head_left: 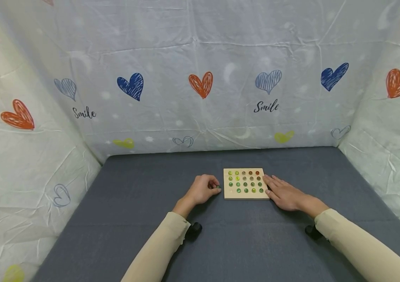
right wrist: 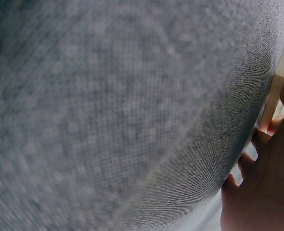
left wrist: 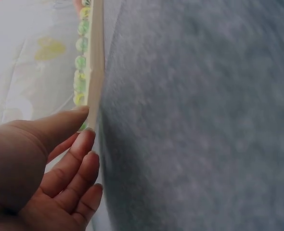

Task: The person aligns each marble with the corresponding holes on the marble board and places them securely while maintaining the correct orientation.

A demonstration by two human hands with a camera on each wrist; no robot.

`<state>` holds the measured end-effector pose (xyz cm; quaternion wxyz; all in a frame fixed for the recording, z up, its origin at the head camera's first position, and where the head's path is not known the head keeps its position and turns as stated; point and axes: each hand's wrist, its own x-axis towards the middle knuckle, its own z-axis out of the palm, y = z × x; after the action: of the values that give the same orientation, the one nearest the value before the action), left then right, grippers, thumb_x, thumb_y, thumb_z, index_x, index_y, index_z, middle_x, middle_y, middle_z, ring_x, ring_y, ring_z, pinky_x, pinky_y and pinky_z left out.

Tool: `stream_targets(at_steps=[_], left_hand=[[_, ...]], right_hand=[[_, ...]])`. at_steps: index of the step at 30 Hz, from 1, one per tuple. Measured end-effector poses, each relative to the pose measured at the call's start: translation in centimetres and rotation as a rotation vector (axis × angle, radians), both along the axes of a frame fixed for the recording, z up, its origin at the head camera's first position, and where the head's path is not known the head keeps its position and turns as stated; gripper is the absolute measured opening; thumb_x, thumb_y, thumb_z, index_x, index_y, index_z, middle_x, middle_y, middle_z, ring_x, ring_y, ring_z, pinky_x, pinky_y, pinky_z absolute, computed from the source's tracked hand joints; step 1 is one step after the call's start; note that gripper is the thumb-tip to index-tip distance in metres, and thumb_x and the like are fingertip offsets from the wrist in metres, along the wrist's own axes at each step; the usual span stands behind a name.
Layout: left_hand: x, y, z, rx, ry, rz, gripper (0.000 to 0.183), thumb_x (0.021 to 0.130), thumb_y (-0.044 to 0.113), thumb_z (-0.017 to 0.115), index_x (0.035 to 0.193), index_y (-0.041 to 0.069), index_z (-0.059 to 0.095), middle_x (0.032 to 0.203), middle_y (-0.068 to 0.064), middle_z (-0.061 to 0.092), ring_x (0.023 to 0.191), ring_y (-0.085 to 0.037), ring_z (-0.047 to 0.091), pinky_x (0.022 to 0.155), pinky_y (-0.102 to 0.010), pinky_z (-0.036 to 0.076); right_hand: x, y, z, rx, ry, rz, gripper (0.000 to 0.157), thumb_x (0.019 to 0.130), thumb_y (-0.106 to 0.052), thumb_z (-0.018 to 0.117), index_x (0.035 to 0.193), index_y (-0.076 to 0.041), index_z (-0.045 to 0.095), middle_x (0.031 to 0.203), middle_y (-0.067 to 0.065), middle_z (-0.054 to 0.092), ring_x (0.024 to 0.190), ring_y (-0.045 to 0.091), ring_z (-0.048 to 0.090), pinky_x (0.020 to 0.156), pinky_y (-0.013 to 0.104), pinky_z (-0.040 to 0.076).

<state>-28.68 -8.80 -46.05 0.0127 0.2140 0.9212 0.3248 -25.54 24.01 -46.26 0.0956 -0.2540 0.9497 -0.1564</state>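
A light wooden board point(head_left: 246, 197) lies flat on the table, with rows of glass marbles point(head_left: 237, 178) in its hollows, mostly green and yellow, with amber to red ones at the back right. Its front-left hollow is bare. Just left of the board, my left hand point(head_left: 203, 188) pinches a green marble point(left wrist: 83, 127) between thumb and forefinger; the fingers cover most of it. My right hand point(head_left: 284, 193) rests at the board's right edge, fingers extended and touching it. The right wrist view catches the board's side point(right wrist: 274, 94) beside the fingers.
A dark grey cloth point(head_left: 249, 243) covers the table. White curtains point(head_left: 164, 117) printed with hearts and "Smile" stand behind and on both sides. Black wrist devices point(head_left: 193, 232) sit under both cream sleeves.
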Motion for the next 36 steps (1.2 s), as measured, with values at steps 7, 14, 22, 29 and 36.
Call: stream_targets(at_steps=[7,14,22,29,36], left_hand=[[0.3,0.6,0.3,0.025,-0.001,-0.016,0.010,0.093,0.013,0.077,0.100,0.007,0.074,0.087,0.000,0.066,0.075,-0.011,0.058,0.071,-0.030,0.050],[0.4,1.0,0.4,0.031,-0.006,-0.030,0.009,0.093,0.013,0.077,0.099,0.008,0.074,0.085,0.000,0.065,0.073,-0.011,0.056,0.069,-0.029,0.049],[0.7,1.8,0.5,0.049,-0.013,-0.062,0.008,0.093,0.013,0.077,0.099,0.007,0.074,0.085,0.001,0.066,0.074,-0.011,0.058,0.070,-0.028,0.049],[0.6,2.6,0.3,0.056,0.002,-0.094,0.009,0.093,0.013,0.077,0.100,0.007,0.074,0.085,0.000,0.067,0.073,-0.010,0.058,0.070,-0.027,0.049],[0.7,3.1,-0.2,0.058,0.011,-0.113,0.009,0.093,0.010,0.076,0.100,0.004,0.074,0.081,0.000,0.065,0.069,-0.009,0.054,0.066,-0.025,0.047]], right_hand=[[0.1,0.0,-0.1,-0.005,0.009,0.009,0.061,0.113,-0.032,0.035,0.161,0.002,0.020,0.167,0.024,0.017,0.153,0.047,0.015,0.121,0.060,0.016],[0.2,0.0,-0.2,-0.002,0.015,0.001,0.061,0.113,-0.032,0.036,0.161,0.003,0.020,0.167,0.024,0.018,0.153,0.048,0.015,0.121,0.060,0.016],[0.3,-0.1,-0.1,-0.006,0.015,0.002,0.061,0.113,-0.031,0.035,0.161,0.002,0.019,0.167,0.024,0.017,0.153,0.047,0.015,0.121,0.060,0.015],[0.3,-0.1,-0.1,-0.006,0.018,-0.002,0.061,0.114,-0.034,0.034,0.161,0.002,0.019,0.167,0.024,0.017,0.153,0.047,0.015,0.121,0.060,0.015],[0.4,0.1,-0.6,-0.022,0.024,0.010,0.062,0.113,-0.035,0.033,0.161,0.003,0.019,0.167,0.026,0.018,0.152,0.050,0.015,0.120,0.063,0.016]])
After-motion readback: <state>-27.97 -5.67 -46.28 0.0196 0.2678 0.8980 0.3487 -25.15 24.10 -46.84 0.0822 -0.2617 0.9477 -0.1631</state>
